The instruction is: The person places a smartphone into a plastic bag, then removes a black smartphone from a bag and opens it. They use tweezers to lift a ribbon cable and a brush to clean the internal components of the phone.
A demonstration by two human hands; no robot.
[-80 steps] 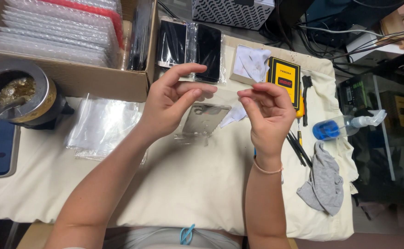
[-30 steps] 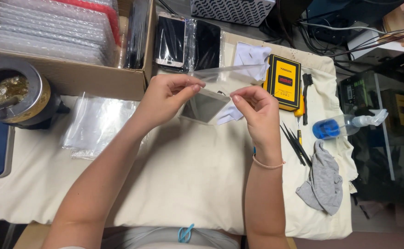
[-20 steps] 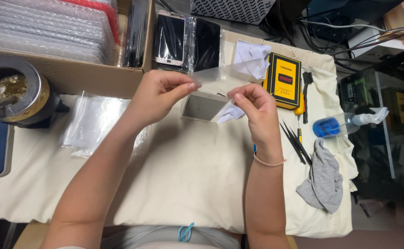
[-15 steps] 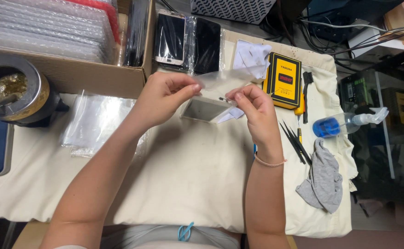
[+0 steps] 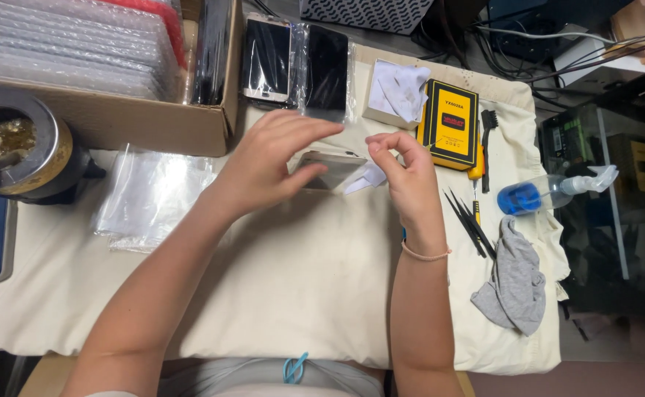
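Cream cloth (image 5: pixel 278 294): covers the desk under both forearms
Left hand (image 5: pixel 267 165): palm down over the left end of the phone screen panel, fingers stretched out and slightly spread, thumb below against the panel's near edge
Right hand (image 5: pixel 407 176): just right of the panel, thumb and forefinger tips pinched together; what they hold is too small to tell
Phone screen panel (image 5: pixel 333 167): pale, glossy, lying slightly tilted on the cloth between the two hands, partly covered by the left hand
White scrap (image 5: pixel 366 179): beside the panel's right corner, under the right hand's fingers
Cardboard box (image 5: pixel 109 121): top left, filled with bubble-wrapped pieces
Two dark phone screens (image 5: pixel 297 62): side by side in clear wrap, beyond the hands
Yellow device (image 5: pixel 449 123): right of the hands, near a small box with a white wipe
Black tweezers (image 5: pixel 468 220): on the cloth just right of the right wrist
Grey rag (image 5: pixel 517 283): crumpled near the right edge
Blue spray bottle (image 5: pixel 547 195): lying on its side above the rag
Clear plastic bags (image 5: pixel 150 198): piled left of the left forearm
Metal pot (image 5: pixel 13 151): far left
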